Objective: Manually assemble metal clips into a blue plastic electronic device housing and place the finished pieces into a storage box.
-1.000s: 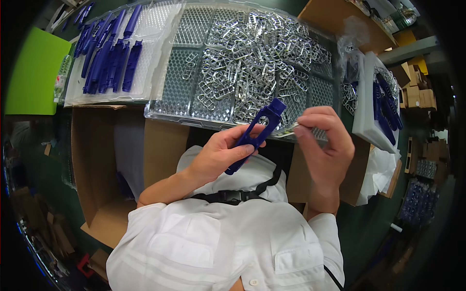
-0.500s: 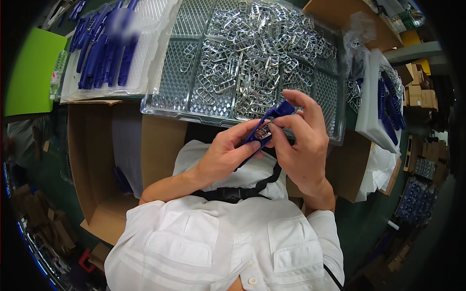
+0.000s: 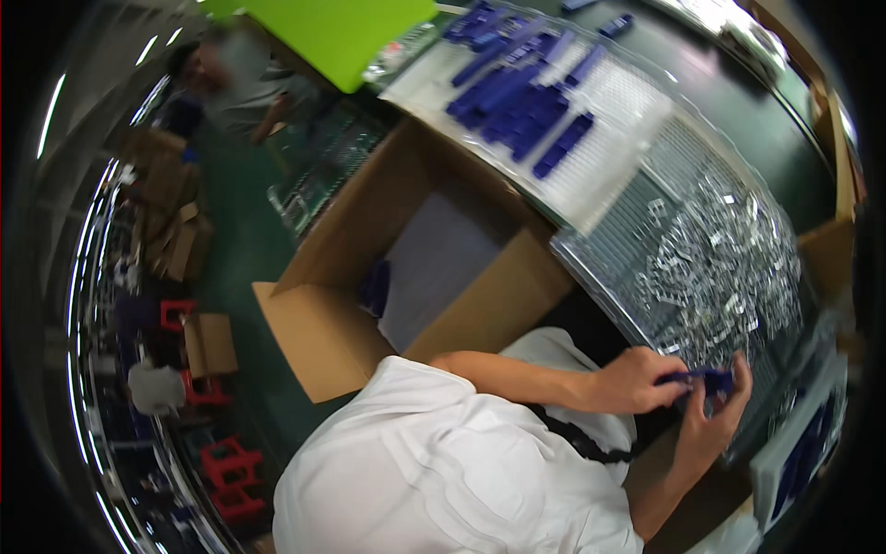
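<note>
A dark blue, long and narrow plastic piece (image 3: 709, 379) is held between my two hands, over the near edge of the clip tray. My left hand (image 3: 637, 381) is closed around its left end. At the other end, the thumb and fingers of my right hand (image 3: 712, 420) are bent about the piece and grip it. Motion blur hides the finer detail, so any metal part on it cannot be made out. Just beyond my hands, many small shiny wire clips (image 3: 720, 268) lie heaped in a clear compartment tray (image 3: 600, 277).
Several blue plastic pieces (image 3: 512, 106) lie on a white translucent tray (image 3: 609, 175) farther left. An open cardboard box (image 3: 323, 337) stands below, holding a grey sheet and a blue piece. Red stools (image 3: 231, 462) and a person (image 3: 245, 92) are off to the left.
My view has swung left, so the trays and hands now appear farther right and the box shows more fully. Both hands still hold the blue piece; the metal clip seen against it earlier is blurred out.
</note>
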`<state>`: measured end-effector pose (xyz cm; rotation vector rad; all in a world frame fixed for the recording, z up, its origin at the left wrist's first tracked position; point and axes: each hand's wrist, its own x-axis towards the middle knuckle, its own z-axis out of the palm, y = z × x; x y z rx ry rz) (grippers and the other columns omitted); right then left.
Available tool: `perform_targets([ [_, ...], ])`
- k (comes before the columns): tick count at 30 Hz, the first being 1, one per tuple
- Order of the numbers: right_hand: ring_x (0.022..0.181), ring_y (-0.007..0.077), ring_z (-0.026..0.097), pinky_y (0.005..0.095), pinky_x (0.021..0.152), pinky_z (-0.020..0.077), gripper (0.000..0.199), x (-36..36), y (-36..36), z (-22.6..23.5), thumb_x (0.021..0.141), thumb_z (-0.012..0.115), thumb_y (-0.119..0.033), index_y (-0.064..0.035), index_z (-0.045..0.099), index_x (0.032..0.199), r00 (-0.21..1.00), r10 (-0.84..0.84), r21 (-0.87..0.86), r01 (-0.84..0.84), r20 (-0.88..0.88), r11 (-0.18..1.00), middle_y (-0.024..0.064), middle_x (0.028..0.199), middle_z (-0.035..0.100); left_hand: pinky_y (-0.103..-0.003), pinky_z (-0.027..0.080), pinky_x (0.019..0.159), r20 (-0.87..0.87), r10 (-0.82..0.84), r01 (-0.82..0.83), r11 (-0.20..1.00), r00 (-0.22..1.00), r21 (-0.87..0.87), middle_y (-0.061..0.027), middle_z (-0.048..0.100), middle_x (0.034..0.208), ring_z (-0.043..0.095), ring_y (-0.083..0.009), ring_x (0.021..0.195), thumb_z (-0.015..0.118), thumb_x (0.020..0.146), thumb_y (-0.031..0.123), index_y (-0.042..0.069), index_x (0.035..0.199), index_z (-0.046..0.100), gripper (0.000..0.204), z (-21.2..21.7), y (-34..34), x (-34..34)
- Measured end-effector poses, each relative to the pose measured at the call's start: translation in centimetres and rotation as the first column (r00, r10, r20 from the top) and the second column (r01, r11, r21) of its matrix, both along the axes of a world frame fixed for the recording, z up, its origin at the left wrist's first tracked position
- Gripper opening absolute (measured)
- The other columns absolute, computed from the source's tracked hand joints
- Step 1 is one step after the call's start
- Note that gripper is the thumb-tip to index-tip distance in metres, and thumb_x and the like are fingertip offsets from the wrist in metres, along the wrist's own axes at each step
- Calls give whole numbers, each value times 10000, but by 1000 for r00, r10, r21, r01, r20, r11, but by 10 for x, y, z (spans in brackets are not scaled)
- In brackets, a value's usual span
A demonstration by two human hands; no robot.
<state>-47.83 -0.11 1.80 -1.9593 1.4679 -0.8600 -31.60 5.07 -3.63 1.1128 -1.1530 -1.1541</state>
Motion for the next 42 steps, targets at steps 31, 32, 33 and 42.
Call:
perform_targets([
  [31, 1017, 177, 577, 330, 959, 498, 338, -10, -25, -28, 876, 596, 159, -20, 559, 1160, 860, 317, -36, -331, 401, 943, 95, 1148, 561, -314, 561, 683, -73, -233, 224, 968, 970, -114, -81, 731, 980, 708, -140, 708, 606, 1040, 202, 42, 1406, 622, 400, 28, 34, 51],
  [32, 1026, 176, 583, 326, 963, 499, 332, -12, -24, -28, 885, 596, 157, -17, 560, 1165, 851, 309, -5, -339, 425, 941, 98, 1144, 569, -314, 561, 683, -69, -234, 225, 967, 970, -117, -81, 731, 980, 708, -140, 708, 606, 1040, 202, 42, 1406, 622, 400, 28, 35, 50],
  [33, 1035, 176, 590, 322, 967, 499, 326, -11, -24, -25, 894, 596, 155, -14, 562, 1170, 842, 302, 23, -349, 447, 937, 100, 1139, 577, -305, 559, 678, -90, -229, 218, 969, 969, -117, -72, 729, 977, 702, -136, 707, 596, 1049, 210, 45, 1430, 616, 415, 25, 36, 47],
  [42, 982, 182, 650, 308, 918, 537, 290, -27, -25, -19, 885, 645, 150, 11, 591, 1134, 882, 296, 143, -368, 366, 919, 103, 1059, 644, -292, 560, 678, -143, -181, 168, 981, 973, -97, -66, 731, 959, 683, -125, 722, 668, 1038, 223, 36, 1402, 664, 409, 19, 38, 39],
])
